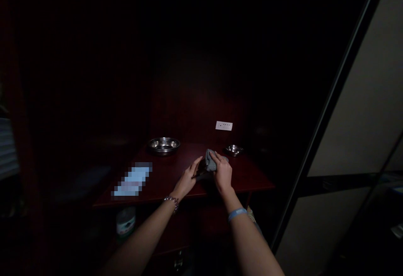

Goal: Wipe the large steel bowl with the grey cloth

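Both of my hands meet over a dark red wooden shelf (163, 183) in a dim cabinet. My right hand (223, 173) grips a grey cloth (210, 160) and presses it against a dark object that I cannot make out. My left hand (188, 179) holds that dark object from the left, fingers curled around it. A beaded bracelet sits on my left wrist and a light blue band on my right wrist.
A wide steel bowl (163, 144) stands at the back left of the shelf, a small steel dish (233, 150) at the back right. A white socket plate (223, 125) is on the back wall. A blurred light patch (134, 179) lies left. A sliding door frame (330, 112) stands right.
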Tool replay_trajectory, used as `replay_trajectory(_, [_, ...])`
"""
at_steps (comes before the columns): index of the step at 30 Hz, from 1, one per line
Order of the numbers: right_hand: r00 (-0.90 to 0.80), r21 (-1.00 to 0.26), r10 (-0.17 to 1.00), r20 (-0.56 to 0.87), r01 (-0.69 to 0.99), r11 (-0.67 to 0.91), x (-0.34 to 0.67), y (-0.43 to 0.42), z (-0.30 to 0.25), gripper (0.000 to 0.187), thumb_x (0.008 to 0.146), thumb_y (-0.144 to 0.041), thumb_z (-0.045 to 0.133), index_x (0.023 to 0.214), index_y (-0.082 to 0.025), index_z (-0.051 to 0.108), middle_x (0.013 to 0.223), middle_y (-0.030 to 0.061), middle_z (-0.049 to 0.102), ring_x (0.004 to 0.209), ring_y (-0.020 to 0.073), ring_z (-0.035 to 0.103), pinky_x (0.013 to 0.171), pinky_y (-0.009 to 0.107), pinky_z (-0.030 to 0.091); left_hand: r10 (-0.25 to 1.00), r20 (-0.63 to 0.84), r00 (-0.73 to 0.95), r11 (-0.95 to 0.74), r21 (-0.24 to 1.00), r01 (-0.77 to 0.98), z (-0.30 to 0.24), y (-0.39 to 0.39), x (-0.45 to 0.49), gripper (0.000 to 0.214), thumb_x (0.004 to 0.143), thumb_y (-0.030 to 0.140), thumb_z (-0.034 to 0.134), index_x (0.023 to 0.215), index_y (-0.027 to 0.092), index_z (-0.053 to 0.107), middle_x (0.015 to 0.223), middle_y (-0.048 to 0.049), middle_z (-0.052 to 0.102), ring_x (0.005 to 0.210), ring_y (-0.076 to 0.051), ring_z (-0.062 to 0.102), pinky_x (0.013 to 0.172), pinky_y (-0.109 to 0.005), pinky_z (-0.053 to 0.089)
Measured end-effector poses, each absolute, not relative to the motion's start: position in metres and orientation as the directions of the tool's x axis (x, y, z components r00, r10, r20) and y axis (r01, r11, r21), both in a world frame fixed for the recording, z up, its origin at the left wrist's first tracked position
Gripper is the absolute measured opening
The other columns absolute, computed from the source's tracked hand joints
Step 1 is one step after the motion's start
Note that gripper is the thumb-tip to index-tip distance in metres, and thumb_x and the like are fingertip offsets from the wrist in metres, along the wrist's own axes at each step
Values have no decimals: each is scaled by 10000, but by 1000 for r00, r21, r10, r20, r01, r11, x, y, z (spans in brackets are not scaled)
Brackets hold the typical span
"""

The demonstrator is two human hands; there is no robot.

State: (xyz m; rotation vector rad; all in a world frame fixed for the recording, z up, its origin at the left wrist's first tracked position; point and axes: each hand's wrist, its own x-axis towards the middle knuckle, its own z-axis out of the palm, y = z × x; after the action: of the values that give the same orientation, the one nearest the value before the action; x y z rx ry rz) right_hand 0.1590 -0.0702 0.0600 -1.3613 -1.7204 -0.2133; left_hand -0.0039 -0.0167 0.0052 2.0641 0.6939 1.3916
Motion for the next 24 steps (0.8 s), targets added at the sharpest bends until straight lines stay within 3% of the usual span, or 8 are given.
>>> replay_trajectory(6, [-216, 26, 602, 769, 951, 308, 131, -74, 56, 550, 878, -72, 471, 1396, -256, 469, 1452, 90, 440, 1331, 252, 401, 1079, 425, 343, 675, 665, 320, -723, 682, 107, 2, -14, -8, 715, 780, 174, 566, 1450, 200, 317, 1403, -138, 503, 1228, -247, 538, 1059, -413, 403])
replay_trajectory(13, [-328, 162, 574, 751, 933, 321, 114, -77, 50, 447, 923, -152, 475, 1363, -220, 512, 1439, 96, 458, 1332, 270, 388, 1077, 436, 324, 736, 644, 209, -668, 741, 68, -23, 0, -13, 664, 686, 257, 657, 1327, 178, 504, 1367, -135, 527, 1324, -325, 416, 1147, -480, 274])
replay_trajectory(18, [-363, 142, 568, 739, 908, 394, 119, -76, 55, 409, 932, -178, 463, 1322, -263, 553, 1407, 41, 504, 1311, 245, 403, 1081, 421, 310, 734, 657, 171, -672, 740, 42, -25, 1, -15, 631, 657, 228, 665, 1273, 159, 544, 1341, -157, 536, 1310, -341, 422, 1133, -490, 283])
replay_trajectory(24, [-170, -122, 577, 799, 894, 432, 136, -73, 57, 580, 776, -16, 487, 1268, -300, 602, 1327, -11, 578, 1256, 209, 456, 1060, 362, 326, 685, 659, 312, -701, 712, 37, -7, -2, -8, 617, 706, 152, 604, 1309, 158, 472, 1185, -122, 637, 1074, -250, 601, 970, -378, 446])
